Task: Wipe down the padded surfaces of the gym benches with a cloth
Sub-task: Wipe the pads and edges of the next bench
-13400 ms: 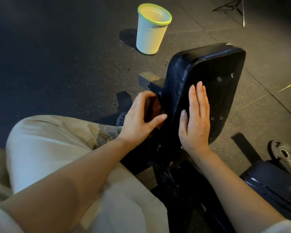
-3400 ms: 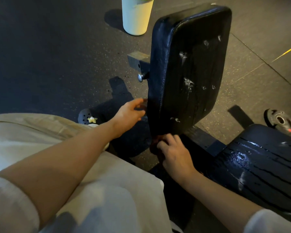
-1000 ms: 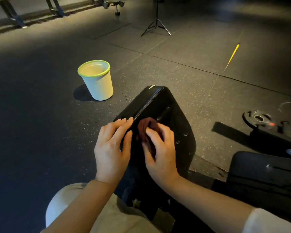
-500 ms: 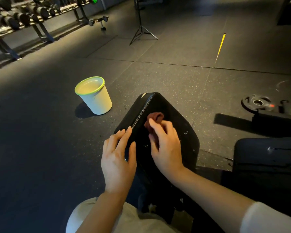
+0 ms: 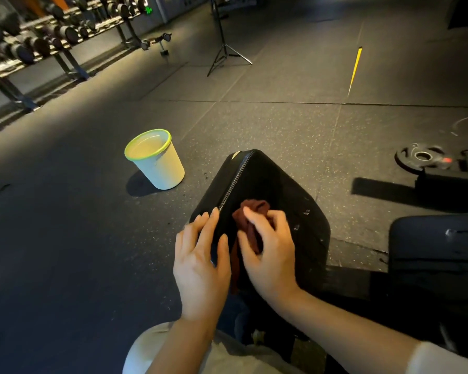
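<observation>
Currently black padded bench back (image 5: 276,190) runs lengthwise away, right hand (image 5: 270,252) bunching dark red cloth (image 5: 250,220) on it, left hand (image 5: 200,263) flat, fingers straight.

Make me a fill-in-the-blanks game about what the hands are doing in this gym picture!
1. The right hand holds a dark red ____ against the black bench pad.
2. The left hand rests on the pad with its fingers ____.
3. The white bucket on the floor has a ____ rim.
4. The tripod stands ____ away than the bucket.

Missing words: cloth; straight; green; farther
</observation>
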The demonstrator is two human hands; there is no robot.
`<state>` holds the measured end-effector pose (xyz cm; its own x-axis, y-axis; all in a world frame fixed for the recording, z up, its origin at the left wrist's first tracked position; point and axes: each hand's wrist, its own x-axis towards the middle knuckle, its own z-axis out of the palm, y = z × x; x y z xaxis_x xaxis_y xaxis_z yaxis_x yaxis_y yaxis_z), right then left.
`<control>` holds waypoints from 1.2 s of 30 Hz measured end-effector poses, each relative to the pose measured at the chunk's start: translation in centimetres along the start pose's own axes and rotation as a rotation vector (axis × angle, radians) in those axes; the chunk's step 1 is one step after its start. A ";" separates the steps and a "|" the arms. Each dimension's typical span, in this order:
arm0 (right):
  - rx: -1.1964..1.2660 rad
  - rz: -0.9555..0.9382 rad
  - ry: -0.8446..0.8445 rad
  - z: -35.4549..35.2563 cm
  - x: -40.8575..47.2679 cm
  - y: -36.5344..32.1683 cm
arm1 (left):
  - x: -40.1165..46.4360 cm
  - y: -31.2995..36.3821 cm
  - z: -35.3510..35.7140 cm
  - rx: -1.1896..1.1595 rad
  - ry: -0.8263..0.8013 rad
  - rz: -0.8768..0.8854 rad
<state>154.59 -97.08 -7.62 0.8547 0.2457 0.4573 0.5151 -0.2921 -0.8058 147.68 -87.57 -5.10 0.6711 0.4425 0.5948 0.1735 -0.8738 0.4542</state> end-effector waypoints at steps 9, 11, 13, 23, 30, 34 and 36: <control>-0.026 0.260 0.038 0.1 7.0 3.8 | -0.3 -0.2 -0.1 -0.059 -0.026 -0.051; 0.010 0.094 -0.025 -0.1 3.4 2.3 | -0.3 -0.2 -0.1 -0.055 -0.030 -0.046; 0.027 -0.079 -0.117 -0.6 -1.1 1.2 | -0.5 -0.6 -0.1 -0.047 -0.051 -0.025; -0.010 0.092 0.018 0.1 1.7 1.7 | -1.6 -1.2 -0.6 -0.102 -0.095 0.029; 0.012 -0.133 -0.152 -1.0 -2.3 2.7 | -1.8 -1.5 -0.4 -0.112 -0.109 0.020; 0.009 0.307 0.015 -0.8 2.6 3.2 | -1.9 -1.2 -0.1 -0.126 -0.068 0.000; -0.003 0.168 0.008 -0.2 3.0 1.0 | -2.0 -1.1 0.2 -0.130 -0.049 -0.014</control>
<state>157.67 -96.86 -6.99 0.9293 0.1857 0.3193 0.3651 -0.3316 -0.8699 146.29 -87.54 -6.89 0.7044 0.4409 0.5563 0.0901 -0.8329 0.5461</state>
